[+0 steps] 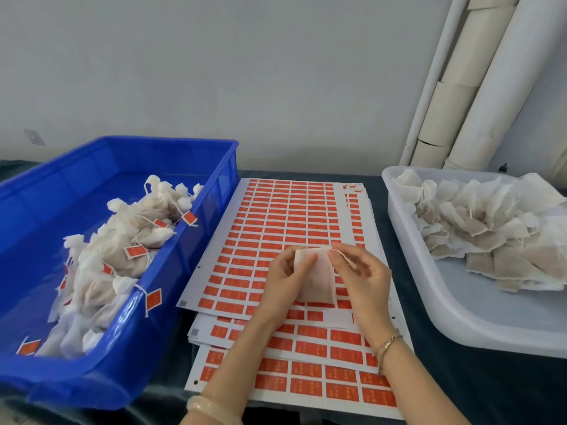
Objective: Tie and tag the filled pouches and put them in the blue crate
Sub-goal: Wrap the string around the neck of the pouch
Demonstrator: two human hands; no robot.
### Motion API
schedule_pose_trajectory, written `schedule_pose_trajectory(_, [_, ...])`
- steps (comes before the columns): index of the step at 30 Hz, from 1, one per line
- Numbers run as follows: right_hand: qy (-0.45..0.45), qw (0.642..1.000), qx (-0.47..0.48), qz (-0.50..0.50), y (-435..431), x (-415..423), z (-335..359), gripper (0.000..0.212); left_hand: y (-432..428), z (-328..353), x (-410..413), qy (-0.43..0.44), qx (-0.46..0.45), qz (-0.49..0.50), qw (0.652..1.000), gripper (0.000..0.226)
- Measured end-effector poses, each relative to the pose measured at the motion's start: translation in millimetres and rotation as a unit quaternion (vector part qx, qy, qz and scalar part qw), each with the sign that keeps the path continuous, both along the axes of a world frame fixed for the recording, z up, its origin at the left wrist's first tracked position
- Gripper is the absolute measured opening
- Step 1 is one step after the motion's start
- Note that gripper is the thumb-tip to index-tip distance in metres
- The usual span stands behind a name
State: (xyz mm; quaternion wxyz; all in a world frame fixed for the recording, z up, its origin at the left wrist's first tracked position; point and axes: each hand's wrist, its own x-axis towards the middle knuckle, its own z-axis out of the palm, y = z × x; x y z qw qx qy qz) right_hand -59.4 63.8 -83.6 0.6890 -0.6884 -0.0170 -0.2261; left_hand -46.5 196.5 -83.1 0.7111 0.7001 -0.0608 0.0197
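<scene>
Item 1: deep blue plastic crate [184,142], far left on the dark cloth-covered table [460,394]. It holds a loose heap of tied white pouches with orange paper tags [129,240], piled along its middle and near side. One tag hangs over the near rim.

Item 2: stack of white sheets printed with rows of orange labels [276,216], centre, lying between crate and tray.

Item 3: left hand [283,277], above the sheets, a pale bangle on its wrist. The fingers are curled, and thumb and fingertips pinch the pouch's upper left edge.

Item 4 — the piece in work: one small white mesh pouch [316,280], filled, held mouth-up between both hands over the label sheets. As far as we can see it is not yet tied or tagged. We judge it light, soft and limp, with a fill that would shift under a squeeze. The fabric looks thin and might snag. We would take it at the mouth, by the thin white drawstring [345,257], never by the belly.

Item 5: right hand [362,277], a gold chain at its wrist. The fingers are bent, pinching the pouch's upper right corner where the drawstring comes out.

Item 6: pale translucent plastic tray [460,317], far right. It holds a heap of untied filled pouches [491,234] banked toward its far side.

Item 7 — cream cardboard tubes [454,96], leaning on the wall behind the tray
</scene>
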Motion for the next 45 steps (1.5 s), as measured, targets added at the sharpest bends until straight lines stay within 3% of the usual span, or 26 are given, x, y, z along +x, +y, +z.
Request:
schedule_pose_trajectory(7, [0.014,0.999,-0.029,0.011,-1,1,-1,0.014,-1,-1,0,-0.021,0.018,-0.001,1.0,0.025])
schedule_pose_trajectory(11, [0.008,0.996,-0.09,0.025,1,1,-3,0.011,-2,2,0,-0.035,0.039,-0.01,0.999,0.012])
schedule_pose_trajectory(17, [-0.033,0.98,-0.19,-0.057,4,2,-8,0.015,-2,2,-1,-0.056,0.012,-0.028,0.998,0.018])
schedule_pose_trajectory(26, [-0.026,0.966,-0.188,-0.175,-4,9,-8,0.01,-4,7,-4,-0.065,-0.031,-0.058,0.996,0.022])
schedule_pose_trajectory(31, [0.001,0.973,-0.082,-0.217,-16,10,-5,0.009,1,5,-7,-0.009,0.03,-0.127,0.991,0.035])
schedule_pose_trajectory(34, [0.026,0.972,-0.01,-0.233,-26,11,-4,0.017,4,4,-7,-0.001,0.085,-0.172,0.981,0.027])
schedule_pose_trajectory(41, [0.044,0.972,-0.028,-0.23,-25,13,-5,0.009,7,8,-4,0.01,0.108,-0.192,0.975,0.023])
schedule_pose_trajectory(45, [0.064,0.974,-0.068,-0.207,-25,13,-6,0.006,10,8,-1,0.007,-0.001,-0.171,0.985,0.018])
